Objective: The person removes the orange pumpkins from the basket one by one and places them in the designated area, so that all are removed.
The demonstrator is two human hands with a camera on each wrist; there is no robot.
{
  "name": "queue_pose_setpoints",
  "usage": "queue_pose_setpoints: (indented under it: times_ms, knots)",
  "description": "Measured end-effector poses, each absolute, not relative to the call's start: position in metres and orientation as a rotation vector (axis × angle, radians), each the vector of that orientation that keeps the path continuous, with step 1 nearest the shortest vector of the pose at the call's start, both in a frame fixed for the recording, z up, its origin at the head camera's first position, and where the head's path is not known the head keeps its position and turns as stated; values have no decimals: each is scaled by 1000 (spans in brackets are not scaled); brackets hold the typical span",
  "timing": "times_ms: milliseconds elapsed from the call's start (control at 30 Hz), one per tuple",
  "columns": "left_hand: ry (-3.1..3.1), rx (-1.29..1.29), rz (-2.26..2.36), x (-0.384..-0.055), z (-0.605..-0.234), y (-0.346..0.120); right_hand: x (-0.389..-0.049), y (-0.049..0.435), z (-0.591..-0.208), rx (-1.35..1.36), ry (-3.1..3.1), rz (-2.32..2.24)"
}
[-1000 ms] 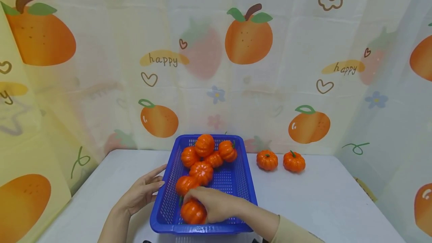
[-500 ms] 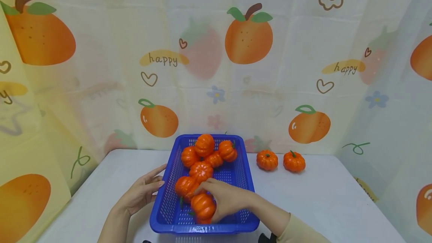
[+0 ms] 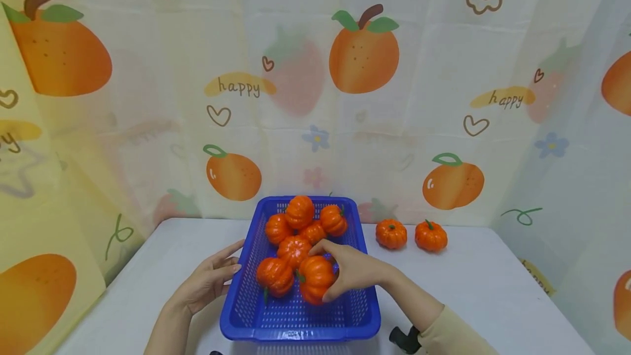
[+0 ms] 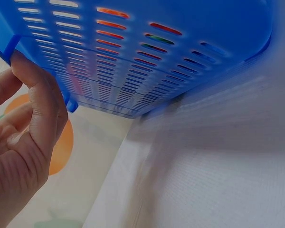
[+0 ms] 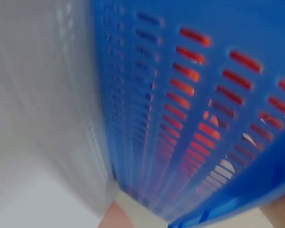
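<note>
Held pumpkin (image 3: 317,284): inside the basket (image 3: 256,334), just toward 4 o'clock of centre; whether it touches the floor cannot be told. Right hand (image 3: 360,268) grips it, fingers over the 12 o'clock side, thumb near 5, presumably since spanning the round body keeps it from rolling. Six other pumpkins (image 3: 294,251) lie from 9 round to 1 o'clock, likely bunched because round things settle together. Left hand (image 3: 209,278) touches the rim at 9 o'clock, fingers loosely extended, probably steadying it. Two loose pumpkins (image 3: 391,236) sit on the surface (image 3: 468,289) toward 2 o'clock, outside the walls.
</note>
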State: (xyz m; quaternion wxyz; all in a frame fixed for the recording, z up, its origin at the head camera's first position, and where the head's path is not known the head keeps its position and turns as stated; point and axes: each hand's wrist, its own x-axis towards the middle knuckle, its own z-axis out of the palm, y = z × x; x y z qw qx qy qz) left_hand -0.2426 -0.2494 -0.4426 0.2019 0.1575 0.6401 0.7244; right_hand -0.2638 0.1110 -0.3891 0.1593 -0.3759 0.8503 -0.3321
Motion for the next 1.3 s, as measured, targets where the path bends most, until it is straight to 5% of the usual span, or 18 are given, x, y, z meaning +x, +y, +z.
queue_pose_setpoints:
  times_ms: [1300]
  knots:
    - [1796,471,2022,-246,-448,-252,-312,211,-388,-622,2551,-1836]
